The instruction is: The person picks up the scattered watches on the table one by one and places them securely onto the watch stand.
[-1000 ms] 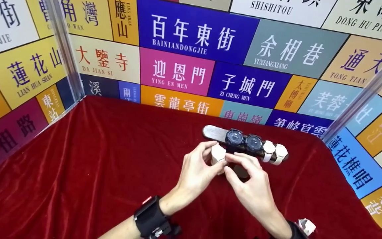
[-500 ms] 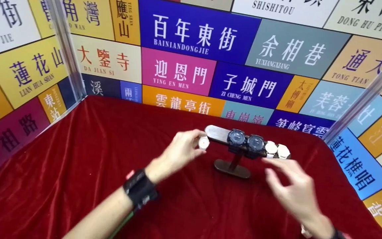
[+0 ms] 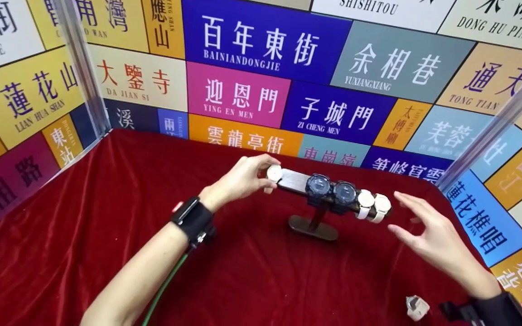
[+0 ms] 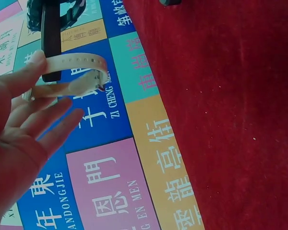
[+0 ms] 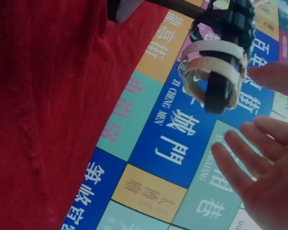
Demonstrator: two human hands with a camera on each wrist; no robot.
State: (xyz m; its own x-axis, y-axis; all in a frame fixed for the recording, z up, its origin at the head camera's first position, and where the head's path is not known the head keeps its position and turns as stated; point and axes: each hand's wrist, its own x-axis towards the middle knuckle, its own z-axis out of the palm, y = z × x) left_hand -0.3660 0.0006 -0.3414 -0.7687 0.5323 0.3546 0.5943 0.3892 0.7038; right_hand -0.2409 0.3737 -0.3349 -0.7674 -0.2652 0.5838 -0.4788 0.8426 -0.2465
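- Item held: white-strapped watch [image 3: 274, 173], pinched in my left hand [image 3: 243, 179] at the far-left tip of the display stand's crossbar [image 3: 295, 180]. Fingers [image 3: 261, 160] and thumb are curled onto the case; the strap loop hangs open toward the bar end.
- Governing relation: the crossbar's long axis runs from far-left to near-right across the bench [image 3: 107, 217]. The watch sits right at the bar's left end, its loop roughly in line with that axis, and the bar lies to the right of my left fingers.
- Nearer hand: the left, already on the watch. My right hand [image 3: 433, 231] hovers just beyond the bar's right end, fingers spread and relaxed, holding nothing and touching nothing.
- Already on the bar: two dark watches [image 3: 331, 190] at the middle and two white watches [image 3: 373, 204] at the right end, side by side.
- Stand: stem and oval base [image 3: 313, 227] on the red velvet, under the bar's middle.
- Left wrist view: shows the pale perforated strap [image 4: 77, 61] curving by the dark bar end [image 4: 51, 40], which the head view cannot resolve; whether the loop already encloses the bar I cannot tell.
- Right wrist view: shows the buckled undersides of the white straps [image 5: 213, 62] round the bar, and my open right fingers [image 5: 252, 143] clear of them.
- Other: small white object [image 3: 417, 307] near my right wrist, unidentified.
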